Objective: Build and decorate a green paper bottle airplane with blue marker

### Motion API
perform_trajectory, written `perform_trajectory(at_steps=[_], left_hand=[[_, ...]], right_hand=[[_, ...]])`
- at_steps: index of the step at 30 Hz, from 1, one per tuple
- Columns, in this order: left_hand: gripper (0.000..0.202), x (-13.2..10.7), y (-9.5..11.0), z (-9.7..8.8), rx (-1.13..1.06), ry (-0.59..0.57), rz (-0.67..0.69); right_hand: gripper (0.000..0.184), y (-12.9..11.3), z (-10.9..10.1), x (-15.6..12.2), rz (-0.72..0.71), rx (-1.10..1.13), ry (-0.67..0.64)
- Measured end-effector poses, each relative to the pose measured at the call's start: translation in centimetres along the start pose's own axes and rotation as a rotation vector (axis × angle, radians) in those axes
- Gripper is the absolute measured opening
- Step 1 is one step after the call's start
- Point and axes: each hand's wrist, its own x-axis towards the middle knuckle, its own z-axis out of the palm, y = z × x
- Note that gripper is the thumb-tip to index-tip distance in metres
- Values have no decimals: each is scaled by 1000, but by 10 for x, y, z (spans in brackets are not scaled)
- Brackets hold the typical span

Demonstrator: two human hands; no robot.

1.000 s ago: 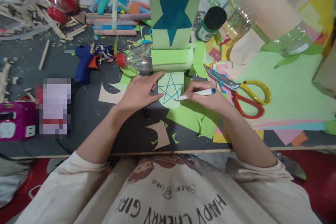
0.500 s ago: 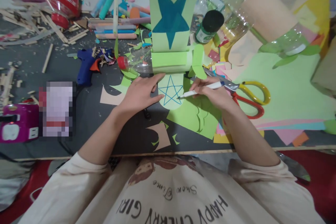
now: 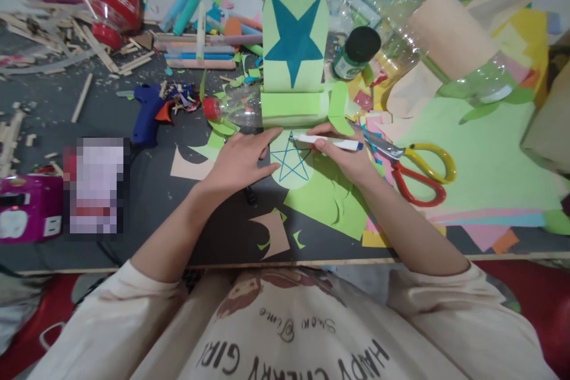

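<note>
My right hand [image 3: 342, 154] is closed around a white marker pen [image 3: 332, 142] with a dark blue end. Its tip touches the top point of a blue outlined star [image 3: 290, 157] on a rounded light-green paper flap [image 3: 289, 181]. Lying flat with fingers spread, my left hand [image 3: 243, 160] presses on the flap's left edge. Above it, a clear plastic bottle [image 3: 240, 108] with a red cap [image 3: 211, 108] lies sideways, wrapped in green paper [image 3: 289, 108]. On the far side, another rounded flap [image 3: 271, 71] carries a solid teal star [image 3: 294, 38].
Scissors [image 3: 423, 172] with yellow and red handles lie right of my right hand, on coloured paper sheets. A dark-lidded jar [image 3: 356, 53] stands behind. To the left are a blue glue gun [image 3: 146, 113], wooden sticks [image 3: 82, 98] and a purple box [image 3: 31, 208]. Paper scraps [image 3: 271, 231] lie near the table edge.
My right hand has moved the marker pen from the star's lower right up to its top point. My left hand stays in place. The view has shifted slightly.
</note>
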Motion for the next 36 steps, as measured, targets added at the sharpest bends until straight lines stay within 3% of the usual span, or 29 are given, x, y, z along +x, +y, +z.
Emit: perform_trajectory(at_steps=[28,36], left_hand=[[58,-1,0,1,8,14,9],[58,-1,2,-1,8,-11,-10]], right_hand=[[30,-1,0,-1,-28,-51,13],[21,3,1,-7,-29,-34,23]])
